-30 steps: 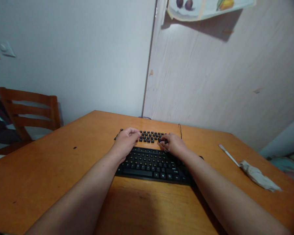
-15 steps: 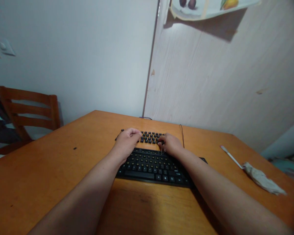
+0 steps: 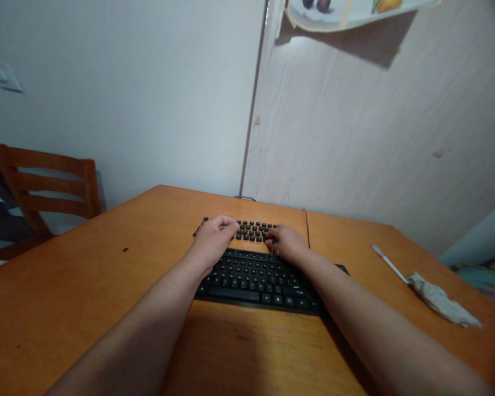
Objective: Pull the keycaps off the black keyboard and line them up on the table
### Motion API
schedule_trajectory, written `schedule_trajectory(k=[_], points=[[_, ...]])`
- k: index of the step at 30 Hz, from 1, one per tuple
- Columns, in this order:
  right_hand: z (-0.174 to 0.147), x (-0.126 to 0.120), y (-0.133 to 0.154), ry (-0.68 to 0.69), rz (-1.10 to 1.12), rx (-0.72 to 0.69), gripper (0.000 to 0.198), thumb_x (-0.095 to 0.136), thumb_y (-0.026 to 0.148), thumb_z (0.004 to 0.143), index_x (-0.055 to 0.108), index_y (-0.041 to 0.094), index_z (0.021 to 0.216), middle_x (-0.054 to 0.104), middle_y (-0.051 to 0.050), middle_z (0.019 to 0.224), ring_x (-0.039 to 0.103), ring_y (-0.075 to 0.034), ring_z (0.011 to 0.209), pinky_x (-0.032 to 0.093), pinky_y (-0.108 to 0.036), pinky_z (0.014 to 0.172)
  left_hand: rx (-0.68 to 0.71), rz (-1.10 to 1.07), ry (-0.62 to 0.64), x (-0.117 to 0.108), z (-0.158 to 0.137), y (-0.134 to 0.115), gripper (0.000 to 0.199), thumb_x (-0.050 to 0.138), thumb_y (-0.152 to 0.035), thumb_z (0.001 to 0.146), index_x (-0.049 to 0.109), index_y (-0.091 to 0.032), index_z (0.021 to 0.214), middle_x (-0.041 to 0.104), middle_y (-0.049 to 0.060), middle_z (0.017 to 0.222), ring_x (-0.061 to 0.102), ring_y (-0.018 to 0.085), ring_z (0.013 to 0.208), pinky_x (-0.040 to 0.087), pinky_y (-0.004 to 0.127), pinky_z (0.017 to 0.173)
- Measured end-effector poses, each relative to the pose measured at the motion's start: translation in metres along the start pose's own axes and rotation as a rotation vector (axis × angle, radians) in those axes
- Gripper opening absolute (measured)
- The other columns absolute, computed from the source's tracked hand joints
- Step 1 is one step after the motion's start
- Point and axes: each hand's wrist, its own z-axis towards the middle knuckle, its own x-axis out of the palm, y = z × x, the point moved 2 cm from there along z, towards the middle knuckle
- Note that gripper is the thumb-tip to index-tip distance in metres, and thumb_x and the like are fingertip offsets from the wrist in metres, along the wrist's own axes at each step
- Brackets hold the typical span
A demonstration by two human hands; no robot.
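Note:
A black keyboard (image 3: 247,294) lies on the wooden table, with many key positions bare and lettered keycaps on its lower rows. Loose black keycaps (image 3: 251,231) stand in rows just beyond it. Above the left part of these rows is my left hand (image 3: 216,234), thumb and fingers pinched together; whatever they hold is too small to make out. My right hand (image 3: 286,243) is closed at the right end of the rows, over the keyboard's far edge. From its fingers, thin wire prongs of what looks like a keycap puller (image 3: 272,253) point down. Its fingertips are partly hidden.
One small black piece (image 3: 125,249) lies alone on the left of the table. To the right are a white-handled brush (image 3: 390,265) and a crumpled grey cloth (image 3: 441,301). A black cable (image 3: 307,228) runs behind my right hand. A wooden chair (image 3: 53,187) stands at the left.

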Motion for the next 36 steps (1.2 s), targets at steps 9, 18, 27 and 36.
schedule_trajectory(k=[9,18,27,36], points=[[-0.003,-0.004,-0.006,-0.084,0.082,0.023,0.034,0.056,0.041,0.087,0.071,0.024,0.113,0.068,-0.011,0.101,0.063,-0.026,0.090,0.044,-0.032,0.072,0.006,-0.030,0.009,0.000,0.000,0.002,0.025,0.064,-0.039,0.076,0.068,-0.016,0.087,0.068,0.003,0.081,0.060,0.016,0.075,0.045,0.027,0.071],[-0.024,-0.037,-0.023,-0.321,0.660,0.035,0.033,0.046,0.041,0.089,0.071,0.020,0.084,0.066,-0.002,0.069,0.062,-0.019,0.072,0.047,-0.029,0.068,0.040,0.041,0.017,0.002,-0.001,0.000,0.025,0.064,-0.039,0.076,0.068,-0.016,0.086,0.069,0.004,0.084,0.060,0.018,0.078,0.044,0.029,0.074],[-0.050,-0.050,-0.024,-0.197,1.022,0.126,0.019,0.063,0.036,0.078,0.057,0.019,0.080,0.057,0.003,0.055,0.046,-0.010,0.045,0.033,-0.022,0.044,0.078,0.210,0.091,0.006,-0.006,-0.003,0.026,0.058,-0.042,0.080,0.066,-0.018,0.085,0.066,0.002,0.079,0.058,0.018,0.075,0.042,0.029,0.071],[-0.066,-0.063,-0.009,0.217,0.917,-0.040,0.033,0.067,0.048,0.080,0.065,0.016,0.086,0.057,0.002,0.061,0.048,-0.009,0.050,0.036,-0.021,0.045,0.111,0.301,0.138,0.008,-0.003,0.003,0.023,0.060,-0.042,0.077,0.066,-0.020,0.081,0.068,0.003,0.081,0.059,0.020,0.075,0.042,0.031,0.070]])
